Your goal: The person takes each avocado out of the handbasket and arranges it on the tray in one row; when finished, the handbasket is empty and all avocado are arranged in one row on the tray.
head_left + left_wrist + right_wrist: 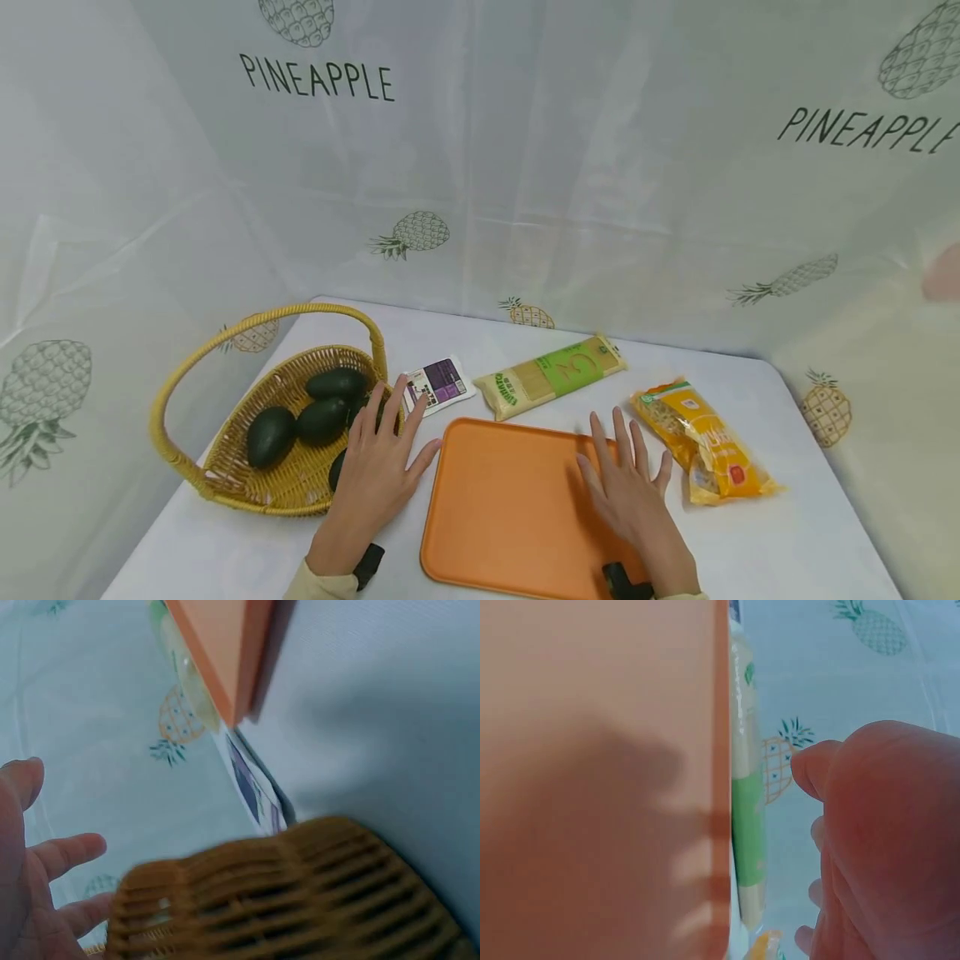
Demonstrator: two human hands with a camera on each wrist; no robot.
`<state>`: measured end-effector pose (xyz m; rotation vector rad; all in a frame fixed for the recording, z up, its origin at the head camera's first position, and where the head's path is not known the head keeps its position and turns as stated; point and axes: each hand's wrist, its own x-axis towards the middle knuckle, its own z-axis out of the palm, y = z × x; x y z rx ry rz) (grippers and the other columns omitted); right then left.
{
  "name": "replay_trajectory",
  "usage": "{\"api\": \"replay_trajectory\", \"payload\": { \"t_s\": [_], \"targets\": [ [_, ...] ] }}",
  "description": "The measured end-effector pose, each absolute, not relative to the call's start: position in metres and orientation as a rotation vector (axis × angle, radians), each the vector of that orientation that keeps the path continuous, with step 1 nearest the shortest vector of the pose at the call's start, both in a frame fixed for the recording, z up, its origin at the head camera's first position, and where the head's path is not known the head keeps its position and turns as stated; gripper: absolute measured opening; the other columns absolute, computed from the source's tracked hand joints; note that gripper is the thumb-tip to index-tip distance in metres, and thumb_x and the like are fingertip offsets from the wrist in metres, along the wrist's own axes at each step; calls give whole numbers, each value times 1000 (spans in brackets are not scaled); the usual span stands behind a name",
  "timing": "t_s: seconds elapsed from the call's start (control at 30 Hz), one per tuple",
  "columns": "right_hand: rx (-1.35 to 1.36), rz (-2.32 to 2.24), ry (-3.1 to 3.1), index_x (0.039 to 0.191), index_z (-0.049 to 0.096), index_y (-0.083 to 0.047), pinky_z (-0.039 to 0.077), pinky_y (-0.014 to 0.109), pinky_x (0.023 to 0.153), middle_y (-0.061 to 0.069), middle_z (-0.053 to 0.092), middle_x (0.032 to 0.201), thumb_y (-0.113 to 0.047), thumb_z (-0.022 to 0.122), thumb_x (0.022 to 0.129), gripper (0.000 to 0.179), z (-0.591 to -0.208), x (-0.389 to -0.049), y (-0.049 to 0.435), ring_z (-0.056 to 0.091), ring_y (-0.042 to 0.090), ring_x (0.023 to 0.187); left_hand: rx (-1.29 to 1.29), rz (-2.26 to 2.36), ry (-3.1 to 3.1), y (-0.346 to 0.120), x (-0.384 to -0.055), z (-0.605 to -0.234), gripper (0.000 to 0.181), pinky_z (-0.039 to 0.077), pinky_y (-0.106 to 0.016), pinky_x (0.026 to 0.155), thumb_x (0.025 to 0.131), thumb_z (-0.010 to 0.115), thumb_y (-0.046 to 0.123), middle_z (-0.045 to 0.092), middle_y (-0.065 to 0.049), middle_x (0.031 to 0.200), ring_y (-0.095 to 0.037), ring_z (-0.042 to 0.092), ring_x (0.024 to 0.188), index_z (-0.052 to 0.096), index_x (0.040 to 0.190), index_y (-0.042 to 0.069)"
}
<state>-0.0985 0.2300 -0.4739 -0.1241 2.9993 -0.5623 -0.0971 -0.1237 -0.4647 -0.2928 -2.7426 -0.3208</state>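
My left hand (377, 475) hovers with fingers spread by the right side of a yellow wicker basket (225, 487); nothing is in it. Several dark green avocados (272, 437) lie in the basket, some partly hidden behind that hand. Over the right part of an orange tray (502, 508) is my right hand (630, 496), its fingers spread and holding nothing. In the right wrist view, its shadow falls on the tray (592, 847). The left wrist view shows the basket's woven wall (300, 892) close below the left fingers.
Behind the tray lie a white and purple packet (441, 386) and a long noodle pack (551, 377) with a green band. An orange and yellow bag (708, 442) lies right of the tray. A pineapple-print sheet (525, 167) hangs behind the white table (795, 542).
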Motion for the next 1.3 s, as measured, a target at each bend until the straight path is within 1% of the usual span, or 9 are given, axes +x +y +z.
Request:
{"api": "replay_trajectory", "payload": {
  "t_s": [0.27, 0.43, 0.6, 0.8, 0.87, 0.97, 1.07, 1.2, 1.3],
  "targets": [
    [-75, -559, 3000, 174, 14, -23, -8, 89, 115, 19, -1, 181, -51, 41, 114, 71, -482, -96, 240, -4, 50, 165, -257, -351, -2719, -146, -86, -470, 67, 39, -72, 118, 98, 75, 43, 33, -20, 173, -49, 28, 158, 57, 155, 12],
    [-37, -564, 2961, 174, 12, -22, -9, 88, 115, 18, -3, 182, -49, 39, 115, 70, -483, -89, 245, -4, 51, 165, -226, -376, -2735, -160, -80, -470, 61, 39, -73, 116, 101, 72, 40, 33, -20, 172, -49, 28, 157, 58, 153, 11],
    [-16, -567, 2949, 174, 8, -23, -11, 87, 116, 19, -5, 181, -47, 38, 116, 70, -488, -85, 254, -6, 50, 165, -202, -453, -2763, -172, -74, -465, 54, 40, -77, 112, 104, 70, 38, 39, -23, 168, -51, 32, 154, 62, 149, 9],
    [2, -600, 2950, 174, 11, -19, -14, 86, 116, 24, -2, 180, -43, 40, 115, 70, -492, -81, 262, -5, 53, 164, -169, -521, -2769, -185, -67, -463, 49, 39, -77, 111, 103, 71, 33, 45, -27, 162, -54, 40, 145, 65, 144, 7],
    [7, -602, 2947, 174, 11, -20, -15, 85, 116, 24, -2, 180, -43, 41, 115, 70, -492, -79, 264, -5, 53, 164, -151, -556, -2775, -189, -65, -462, 46, 43, -75, 105, 102, 73, 30, 50, -28, 156, -53, 44, 137, 67, 142, 7],
    [6, -612, 2950, 174, 13, -19, -16, 84, 117, 24, -1, 180, -43, 41, 115, 69, -495, -76, 266, -5, 53, 164, -122, -634, -2802, -195, -63, -461, 41, 49, -68, 93, 100, 76, 24, 57, -27, 142, -49, 47, 123, 70, 137, 7],
    [4, -616, 2957, 173, 16, -17, -16, 83, 119, 24, 0, 180, -43, 42, 115, 69, -498, -72, 267, -5, 53, 164, -116, -692, -2836, -201, -64, -459, 36, 49, -59, 84, 98, 79, 21, 61, -23, 129, -43, 49, 113, 74, 131, 8],
    [11, -634, 2945, 172, 19, -13, -19, 79, 121, 26, 0, 179, -43, 43, 114, 69, -503, -68, 271, -7, 54, 164, -138, -703, -2880, -205, -66, -457, 36, 49, -55, 82, 95, 83, 25, 65, -18, 120, -38, 54, 107, 76, 126, 10],
    [19, -650, 2927, 172, 19, -11, -21, 77, 122, 27, -1, 179, -43, 44, 114, 71, -505, -67, 274, -10, 54, 163, -151, -713, -2902, -206, -67, -455, 37, 53, -59, 87, 94, 84, 27, 67, -15, 117, -36, 59, 106, 76, 126, 10]
  ]
}}
